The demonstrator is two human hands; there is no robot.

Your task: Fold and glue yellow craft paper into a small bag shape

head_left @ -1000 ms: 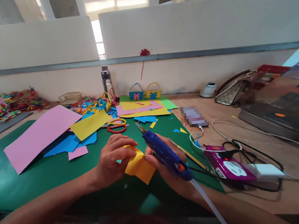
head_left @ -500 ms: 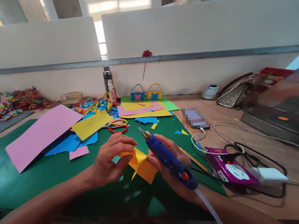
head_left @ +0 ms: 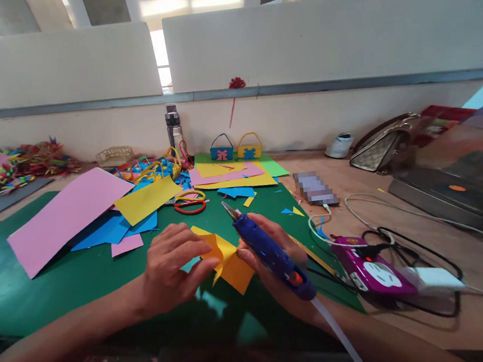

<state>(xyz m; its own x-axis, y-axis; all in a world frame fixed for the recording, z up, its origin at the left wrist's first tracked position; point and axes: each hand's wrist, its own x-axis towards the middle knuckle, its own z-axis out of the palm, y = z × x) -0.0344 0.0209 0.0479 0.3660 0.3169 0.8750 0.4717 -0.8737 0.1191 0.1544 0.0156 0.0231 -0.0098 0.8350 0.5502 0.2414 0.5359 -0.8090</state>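
My right hand (head_left: 289, 247) clamps the blue glue gun (head_left: 268, 254) pointing away, likely to spare the bent yellow sheet (head_left: 239, 272); whether my left hand (head_left: 168, 269) pinches that, I cannot tell

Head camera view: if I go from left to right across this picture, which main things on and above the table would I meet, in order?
Large pink sheet, left hand, folded yellow piece, blue glue gun, phone, purple power strip, white adapter.
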